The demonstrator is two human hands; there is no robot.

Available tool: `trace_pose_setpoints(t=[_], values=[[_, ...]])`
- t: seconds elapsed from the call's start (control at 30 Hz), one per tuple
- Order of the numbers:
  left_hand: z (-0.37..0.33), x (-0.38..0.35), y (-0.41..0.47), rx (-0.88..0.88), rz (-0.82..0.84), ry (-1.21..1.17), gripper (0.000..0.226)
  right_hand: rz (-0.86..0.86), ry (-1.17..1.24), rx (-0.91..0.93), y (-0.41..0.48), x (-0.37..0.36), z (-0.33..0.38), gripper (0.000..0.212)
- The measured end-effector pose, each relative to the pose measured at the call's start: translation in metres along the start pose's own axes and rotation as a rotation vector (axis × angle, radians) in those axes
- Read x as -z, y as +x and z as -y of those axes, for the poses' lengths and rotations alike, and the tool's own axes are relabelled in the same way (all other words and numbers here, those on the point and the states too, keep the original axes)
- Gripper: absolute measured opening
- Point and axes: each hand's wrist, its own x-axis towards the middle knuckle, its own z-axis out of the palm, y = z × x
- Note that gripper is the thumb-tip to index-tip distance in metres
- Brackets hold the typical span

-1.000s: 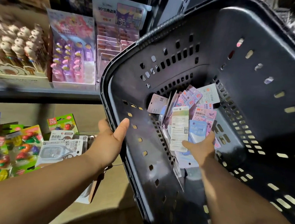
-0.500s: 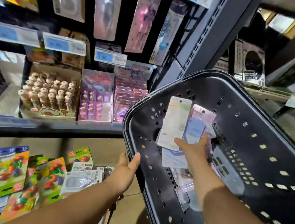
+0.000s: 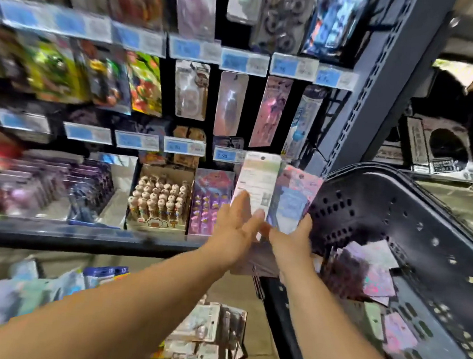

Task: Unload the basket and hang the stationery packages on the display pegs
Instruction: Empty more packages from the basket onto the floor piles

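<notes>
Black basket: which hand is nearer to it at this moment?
Right. The right hand holds packages just in front of the black basket rim; the left hand touches the packages from the shelf side, farther off.

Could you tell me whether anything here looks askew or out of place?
Yes: the black basket is tipped steeply on its side, so the leftover packages lie in a loose, jumbled heap against its perforated wall. The packs fanned out in the right hand are uneven too. The hanging stock looks orderly, though blurred.
</notes>
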Motion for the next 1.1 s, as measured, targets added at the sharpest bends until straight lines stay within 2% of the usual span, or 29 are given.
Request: trace_pose_setpoints(t=[0.1,0.17,0.27,0.33,0.4,0.47,0.53,0.57,0.63,0.8,0.97,1.1], values=[[-0.011,0.018,-0.005,0.028,-0.063,0.128,0.08,0.038,0.05,0.068,-0.005,-0.015,0.014,0.079],[-0.016,0.029,-0.009,-0.032,-0.099,0.202,0.1,0.086,0.084,0.101,-0.01,-0.025,0.021,0.07],[-0.018,0.048,-0.016,-0.053,-0.15,0.234,0.094,0.131,0.134,0.123,-0.02,-0.043,0.032,0.064],[-0.006,0.065,-0.012,-0.044,-0.166,0.24,0.102,0.131,0.115,0.128,-0.025,-0.056,0.033,0.062],[0.009,0.084,-0.01,0.0,-0.144,0.148,0.094,0.127,0.071,0.126,-0.029,-0.07,0.026,0.069],[0.021,0.102,-0.016,0.069,-0.05,-0.105,0.068,0.124,0.053,0.112,-0.033,-0.085,0.02,0.073],[0.034,0.127,-0.023,0.118,-0.006,-0.261,0.041,0.129,0.034,0.098,-0.035,-0.099,0.012,0.077],[0.043,0.14,-0.025,0.137,0.014,-0.338,0.035,0.143,0.022,0.082,-0.035,-0.107,0.008,0.077],[0.063,0.165,-0.03,0.186,0.049,-0.488,0.032,0.184,-0.003,0.06,-0.033,-0.124,-0.003,0.075],[0.123,0.199,-0.042,0.328,-0.054,-0.593,0.033,0.364,0.007,-0.002,-0.033,-0.171,-0.025,0.086],[0.178,0.207,-0.062,0.427,-0.138,-0.715,0.027,0.416,-0.086,-0.054,-0.035,-0.203,-0.055,0.11],[0.218,0.201,-0.081,0.565,-0.203,-0.762,0.028,0.489,-0.167,-0.105,-0.036,-0.205,-0.081,0.083]])
